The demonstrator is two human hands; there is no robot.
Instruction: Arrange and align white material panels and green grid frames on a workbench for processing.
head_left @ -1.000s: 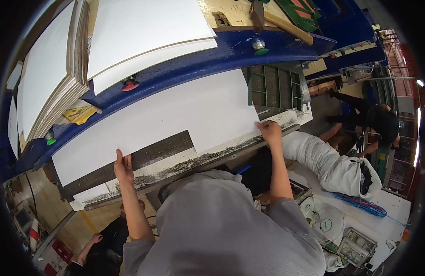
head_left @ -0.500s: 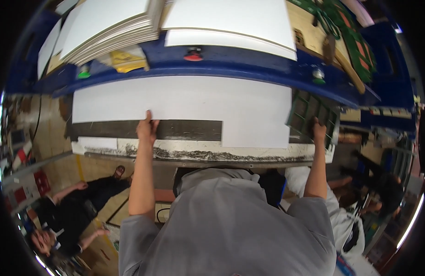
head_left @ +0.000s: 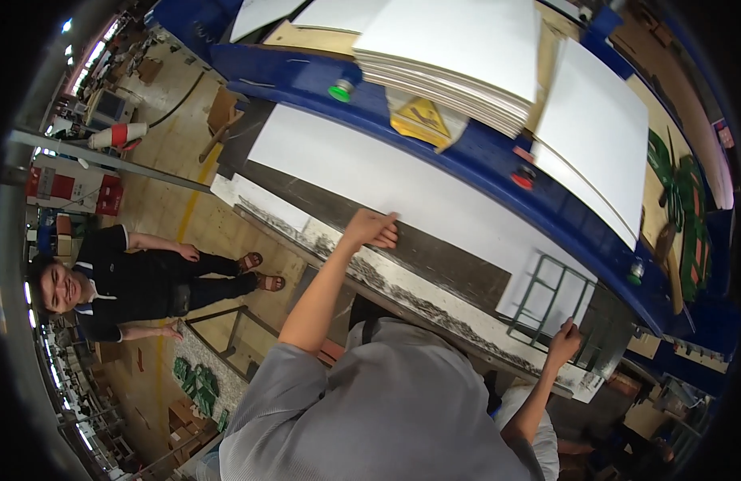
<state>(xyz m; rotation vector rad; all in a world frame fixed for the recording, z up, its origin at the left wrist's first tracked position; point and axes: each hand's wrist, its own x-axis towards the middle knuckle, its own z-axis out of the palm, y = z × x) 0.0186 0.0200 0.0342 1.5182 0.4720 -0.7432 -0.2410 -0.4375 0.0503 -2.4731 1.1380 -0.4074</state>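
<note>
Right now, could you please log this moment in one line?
left hand: at white notched sheet | right hand: holding green gridded frame | frame: over sheet's right end

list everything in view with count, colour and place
notched sheet: 1, white, on table
grid frame: 1, green, sheet's right end
table: 1, dark, white-edged, under sheet
boards: several, white, far side
machine: 1, blue, behind table
buttons: 2 green, 1 red, on machine
label: 1, yellow, near boards
hammer: 1, brown, far right
co-worker: 1 clear, dark clothes, left
other clutter: uncounted, mixed, background
shirt: 1, grey, bottom centre
left hand: 1, bare, at sheet's near edge
right hand: 1, bare, on grid frame
</note>
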